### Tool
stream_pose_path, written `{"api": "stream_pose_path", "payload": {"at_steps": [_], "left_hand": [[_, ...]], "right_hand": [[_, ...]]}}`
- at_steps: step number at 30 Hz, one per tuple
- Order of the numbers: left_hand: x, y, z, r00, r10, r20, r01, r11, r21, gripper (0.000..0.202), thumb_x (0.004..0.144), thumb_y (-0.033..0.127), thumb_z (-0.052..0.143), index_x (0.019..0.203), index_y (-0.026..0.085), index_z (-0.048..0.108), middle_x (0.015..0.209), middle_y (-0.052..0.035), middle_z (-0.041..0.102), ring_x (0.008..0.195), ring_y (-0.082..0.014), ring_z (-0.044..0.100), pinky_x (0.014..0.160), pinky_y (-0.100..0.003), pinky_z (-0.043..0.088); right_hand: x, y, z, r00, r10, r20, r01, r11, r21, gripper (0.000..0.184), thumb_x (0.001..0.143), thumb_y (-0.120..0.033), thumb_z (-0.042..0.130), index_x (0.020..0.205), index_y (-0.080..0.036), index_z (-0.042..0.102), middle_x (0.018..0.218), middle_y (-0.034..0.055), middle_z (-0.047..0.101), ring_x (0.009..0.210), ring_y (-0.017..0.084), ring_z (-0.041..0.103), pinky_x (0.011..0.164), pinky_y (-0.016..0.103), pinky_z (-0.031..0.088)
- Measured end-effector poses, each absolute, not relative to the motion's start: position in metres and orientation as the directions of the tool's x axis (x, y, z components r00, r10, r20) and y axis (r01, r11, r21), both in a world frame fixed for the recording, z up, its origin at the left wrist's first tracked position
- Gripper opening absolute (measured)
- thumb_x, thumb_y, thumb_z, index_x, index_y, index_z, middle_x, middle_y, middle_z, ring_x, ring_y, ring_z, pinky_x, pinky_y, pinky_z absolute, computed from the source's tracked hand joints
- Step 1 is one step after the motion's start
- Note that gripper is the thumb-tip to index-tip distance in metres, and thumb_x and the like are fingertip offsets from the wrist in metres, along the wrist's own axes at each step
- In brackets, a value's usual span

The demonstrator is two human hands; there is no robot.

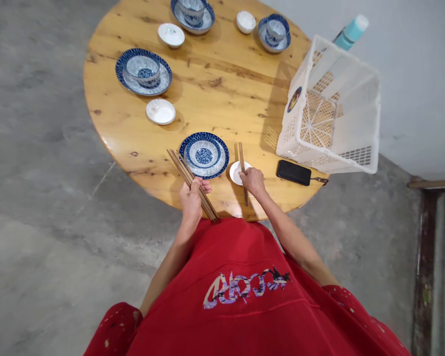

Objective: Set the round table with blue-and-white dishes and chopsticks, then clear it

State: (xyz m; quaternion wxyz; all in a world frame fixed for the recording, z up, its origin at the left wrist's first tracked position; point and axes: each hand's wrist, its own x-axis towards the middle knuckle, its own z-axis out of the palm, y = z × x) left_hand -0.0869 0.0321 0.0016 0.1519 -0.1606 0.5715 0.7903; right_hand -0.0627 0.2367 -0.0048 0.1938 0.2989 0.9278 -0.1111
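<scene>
My left hand [193, 198] is closed round a bundle of several wooden chopsticks [183, 170], which slants across the near table edge. In my right hand [252, 181] is a pair of chopsticks [242, 154], gripped over a small white dish [235, 173]. Between the two hands, a little farther in, lies a blue-and-white plate [222, 170] with a patterned bowl [203, 154] on it. The chopsticks from my left hand reach the plate's left rim in the picture. Whether the right-hand pair touches the dish or the table, I cannot tell.
Around the round wooden table [222, 106] stand more bowls on plates, such as this plate [124, 81], with small white dishes [160, 111]. A white plastic basket [294, 121] stands at the right. A black phone [293, 172] lies before it. A blue-capped bottle [350, 32] is behind it.
</scene>
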Motion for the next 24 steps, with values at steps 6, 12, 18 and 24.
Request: {"api": "stream_pose_path", "payload": {"at_steps": [6, 12, 18, 24], "left_hand": [[-0.089, 0.027, 0.005, -0.903, 0.037, -0.428, -0.419, -0.296, 0.858, 0.024, 0.084, 0.04, 0.063, 0.086, 0.016, 0.059, 0.074, -0.0025, 0.067, 0.061, -0.0116, 0.065, 0.063, -0.025, 0.055], [-0.092, 0.024, 0.005, -0.909, 0.021, -0.416, -0.401, -0.313, 0.861, 0.023, 0.083, 0.038, 0.063, 0.086, 0.015, 0.06, 0.073, -0.0018, 0.068, 0.061, -0.0106, 0.065, 0.063, -0.024, 0.055], [-0.095, 0.023, 0.004, -0.91, 0.035, -0.414, -0.403, -0.322, 0.857, 0.02, 0.082, 0.034, 0.063, 0.087, 0.014, 0.06, 0.072, -0.002, 0.068, 0.06, -0.0111, 0.065, 0.061, -0.023, 0.054], [-0.094, 0.019, 0.004, -0.911, 0.032, -0.41, -0.399, -0.314, 0.862, 0.023, 0.082, 0.037, 0.064, 0.085, 0.015, 0.059, 0.072, -0.0009, 0.067, 0.06, -0.0103, 0.064, 0.062, -0.023, 0.055]], "right_hand": [[-0.055, 0.245, 0.005, -0.754, 0.541, -0.372, 0.616, 0.779, -0.116, 0.044, 0.098, -0.045, 0.045, 0.09, -0.014, 0.076, 0.101, 0.0187, 0.074, 0.102, 0.029, 0.067, 0.084, 0.031, 0.044], [-0.045, 0.25, 0.012, -0.742, 0.583, -0.331, 0.658, 0.729, -0.189, 0.037, 0.097, -0.04, 0.048, 0.095, -0.016, 0.076, 0.096, 0.0138, 0.076, 0.099, 0.027, 0.069, 0.081, 0.029, 0.044], [-0.053, 0.242, -0.001, -0.745, 0.572, -0.343, 0.654, 0.728, -0.206, 0.033, 0.093, -0.04, 0.055, 0.094, -0.015, 0.076, 0.099, 0.0157, 0.075, 0.101, 0.027, 0.068, 0.083, 0.029, 0.044], [-0.062, 0.236, -0.007, -0.729, 0.58, -0.362, 0.676, 0.694, -0.249, 0.028, 0.091, -0.034, 0.055, 0.086, -0.015, 0.075, 0.093, 0.0138, 0.076, 0.096, 0.025, 0.069, 0.082, 0.028, 0.045]]}}
